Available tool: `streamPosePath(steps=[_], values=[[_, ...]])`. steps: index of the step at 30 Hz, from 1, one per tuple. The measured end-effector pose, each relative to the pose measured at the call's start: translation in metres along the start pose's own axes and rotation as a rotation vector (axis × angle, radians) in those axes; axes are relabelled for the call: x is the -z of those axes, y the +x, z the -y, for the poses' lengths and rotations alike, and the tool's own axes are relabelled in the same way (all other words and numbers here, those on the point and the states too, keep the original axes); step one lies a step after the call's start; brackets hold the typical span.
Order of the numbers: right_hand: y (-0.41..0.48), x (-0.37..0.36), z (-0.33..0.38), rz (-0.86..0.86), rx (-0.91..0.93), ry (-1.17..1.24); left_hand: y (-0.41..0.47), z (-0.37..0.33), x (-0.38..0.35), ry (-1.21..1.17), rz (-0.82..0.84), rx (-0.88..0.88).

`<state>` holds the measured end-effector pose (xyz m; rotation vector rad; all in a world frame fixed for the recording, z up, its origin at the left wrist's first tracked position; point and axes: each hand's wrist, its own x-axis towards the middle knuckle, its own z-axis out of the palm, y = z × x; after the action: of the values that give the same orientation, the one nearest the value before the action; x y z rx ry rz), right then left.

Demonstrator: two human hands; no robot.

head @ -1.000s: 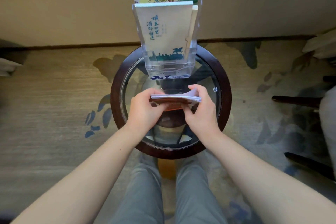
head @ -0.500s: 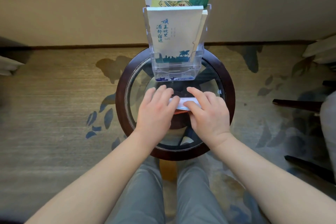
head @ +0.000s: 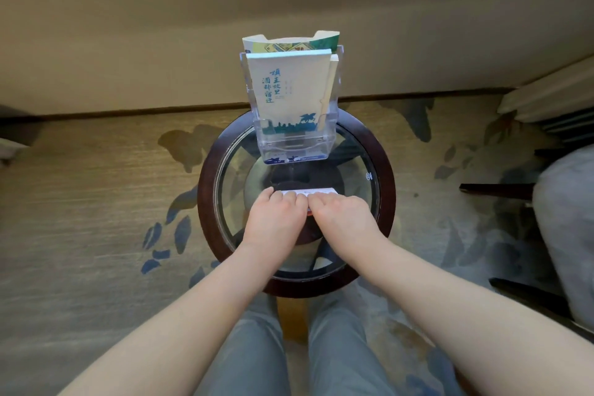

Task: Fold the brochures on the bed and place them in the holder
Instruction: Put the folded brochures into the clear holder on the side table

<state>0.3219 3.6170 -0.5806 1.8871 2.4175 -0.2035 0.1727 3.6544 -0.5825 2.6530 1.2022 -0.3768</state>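
A folded brochure [head: 310, 191] lies flat on the round glass table [head: 384, 202]; only its white far strip shows past my fingers. My left hand [head: 273, 219] and my right hand [head: 344, 219] rest side by side on top of it, knuckles up, fingers curled and pressing down. Behind them, at the far side of the table, stands a clear plastic holder [head: 294, 141]. It holds a cream brochure with blue writing [head: 289, 87] in front and a green-edged one [head: 321, 40] behind.
The table has a dark wood rim and stands on a patterned carpet by a beige wall. My knees in grey trousers [head: 257, 347] are under its near edge. A dark chair frame [head: 495, 190] and grey upholstery [head: 565, 219] are at the right.
A second ago both hands held the brochure up by its ends above the glass. They have since lowered it onto the table and now press flat on it, closer together.
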Motion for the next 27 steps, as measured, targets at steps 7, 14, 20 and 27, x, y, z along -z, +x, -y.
streamPosePath(steps=[7,14,20,27], values=[[0.027,0.061,-0.010,-0.108,0.027,0.098,0.002,0.013,0.077,0.019,-0.041,0.082],[0.044,0.129,-0.022,-0.187,0.009,0.108,0.008,0.027,0.154,0.023,-0.123,0.078],[0.056,0.152,-0.032,-0.186,0.002,0.097,0.016,0.027,0.181,0.038,-0.162,0.072],[0.072,0.132,-0.045,-0.209,0.039,0.102,0.037,0.033,0.168,0.026,-0.123,0.059]])
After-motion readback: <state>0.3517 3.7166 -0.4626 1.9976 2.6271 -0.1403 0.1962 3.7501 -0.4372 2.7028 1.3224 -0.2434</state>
